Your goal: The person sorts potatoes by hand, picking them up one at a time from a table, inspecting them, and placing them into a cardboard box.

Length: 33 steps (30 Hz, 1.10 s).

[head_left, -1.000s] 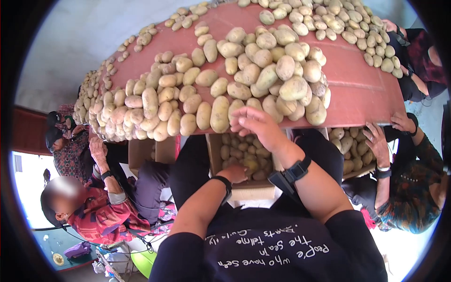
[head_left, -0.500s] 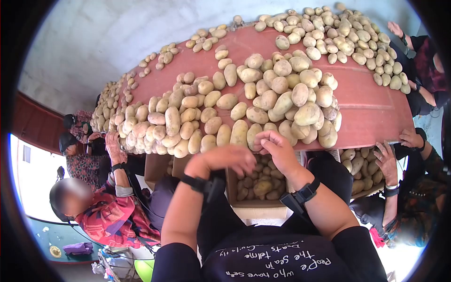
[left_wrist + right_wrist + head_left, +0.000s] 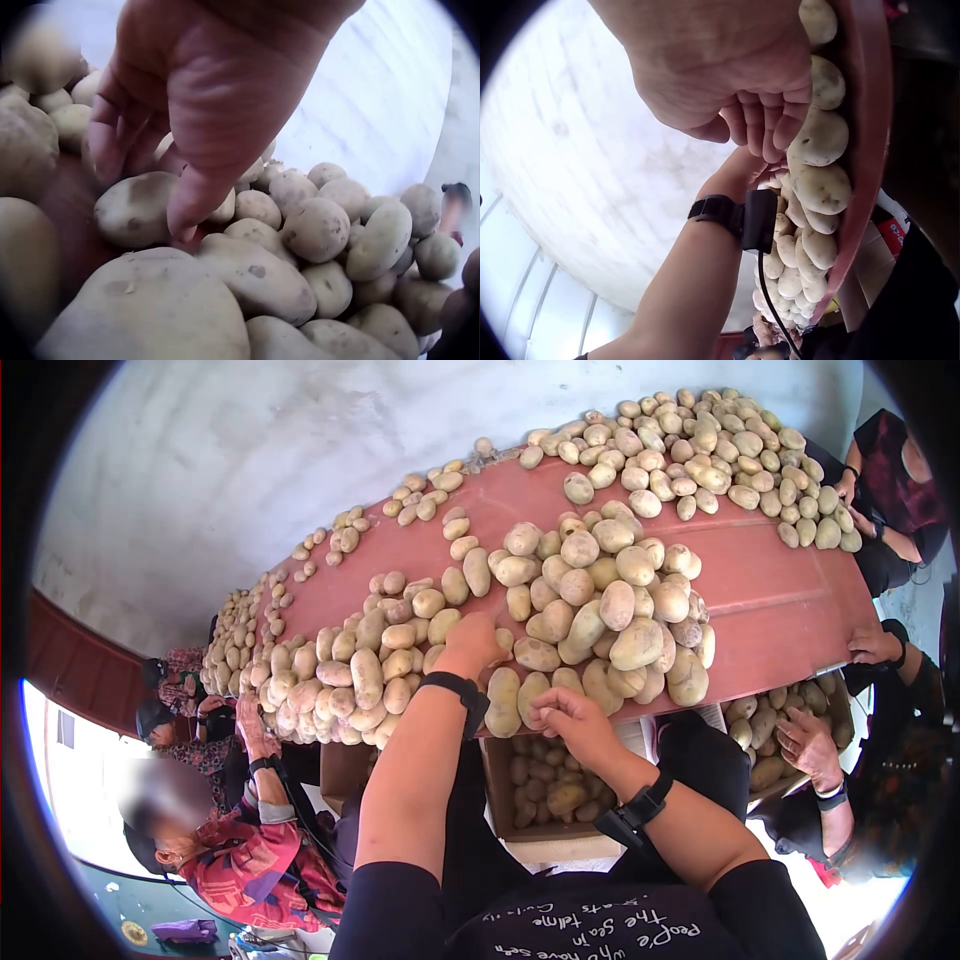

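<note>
**On the red table [image 3: 790, 600], a potato [image 3: 135, 210] lies between thumb and fingers**

Seen from the left wrist, the potato lies on its side with its long axis running roughly across the view, the right end slightly raised. Its farther side is partly hidden by the left hand [image 3: 475, 645], whose bent fingers curl at one side while the thumb presses near the other end, gripping it. Larger potatoes lie close in front, and a heap rises beside it.

Near the table's front edge, the right hand [image 3: 575, 725] holds nothing; its fingers hang loosely curled, close together. Just beside them, a long potato [image 3: 503, 702] points its long axis toward that edge. Whether the fingertips touch any potato is impossible to tell. Below the edge, a cardboard box [image 3: 497, 800] holds more potatoes [image 3: 565, 797].
</note>
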Each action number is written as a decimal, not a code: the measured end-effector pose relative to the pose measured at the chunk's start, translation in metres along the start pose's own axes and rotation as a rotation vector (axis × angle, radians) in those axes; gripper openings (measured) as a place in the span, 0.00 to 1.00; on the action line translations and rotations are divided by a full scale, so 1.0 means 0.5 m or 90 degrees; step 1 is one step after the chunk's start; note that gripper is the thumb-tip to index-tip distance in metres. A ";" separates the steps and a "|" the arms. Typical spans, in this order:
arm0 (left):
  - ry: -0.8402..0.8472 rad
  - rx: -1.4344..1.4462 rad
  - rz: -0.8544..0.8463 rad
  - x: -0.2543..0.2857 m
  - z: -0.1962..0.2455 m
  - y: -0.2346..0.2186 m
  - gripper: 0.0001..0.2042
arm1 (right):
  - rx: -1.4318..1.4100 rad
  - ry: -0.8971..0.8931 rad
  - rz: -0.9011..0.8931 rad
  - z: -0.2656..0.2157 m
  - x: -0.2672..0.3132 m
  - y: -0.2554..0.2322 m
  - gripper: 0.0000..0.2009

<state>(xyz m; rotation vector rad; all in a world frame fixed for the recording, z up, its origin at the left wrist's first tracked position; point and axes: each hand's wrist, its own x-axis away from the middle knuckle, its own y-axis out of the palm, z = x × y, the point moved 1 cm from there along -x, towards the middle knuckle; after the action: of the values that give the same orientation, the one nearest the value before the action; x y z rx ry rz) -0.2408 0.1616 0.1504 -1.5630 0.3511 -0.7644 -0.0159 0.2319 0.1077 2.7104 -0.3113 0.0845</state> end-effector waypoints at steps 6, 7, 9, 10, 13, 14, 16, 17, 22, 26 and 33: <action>-0.019 0.048 0.040 0.009 -0.009 -0.013 0.24 | -0.011 0.027 -0.025 0.002 -0.002 0.000 0.09; -0.068 0.092 0.060 0.038 0.001 -0.050 0.23 | 0.003 0.025 -0.021 -0.002 0.000 -0.001 0.09; -0.082 0.264 0.093 0.089 -0.007 -0.094 0.22 | 0.029 0.025 -0.017 -0.010 0.004 -0.001 0.09; -0.048 0.391 0.108 0.116 -0.028 -0.108 0.21 | 0.027 0.031 -0.026 -0.010 0.004 -0.002 0.10; 0.100 0.791 0.100 0.204 -0.048 -0.093 0.21 | -0.004 0.054 -0.077 -0.013 0.005 -0.002 0.13; 0.161 0.926 0.088 0.235 -0.051 -0.084 0.21 | -0.029 0.065 -0.106 -0.016 0.008 0.001 0.15; 0.196 0.990 0.068 0.300 -0.034 -0.061 0.24 | -0.091 0.075 -0.164 -0.029 0.014 0.014 0.18; 0.210 1.028 0.056 0.327 -0.020 -0.044 0.25 | -0.127 0.079 -0.192 -0.039 0.022 0.022 0.20; 0.189 1.057 0.081 0.400 0.044 0.032 0.28 | -0.148 0.052 -0.270 -0.050 0.037 0.040 0.25; 0.088 1.006 0.121 0.420 0.056 0.072 0.29 | 0.032 -0.007 -0.209 -0.010 0.021 0.018 0.22; -0.013 0.989 -0.068 0.435 0.031 0.111 0.25 | 0.294 -0.046 -0.233 -0.030 0.031 0.018 0.16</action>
<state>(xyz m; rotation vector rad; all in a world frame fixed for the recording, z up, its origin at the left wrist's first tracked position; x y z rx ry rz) -0.0604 0.0275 0.1544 -0.1119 -0.3376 -0.7609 -0.0032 0.2269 0.1266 3.1822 0.2166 -0.0533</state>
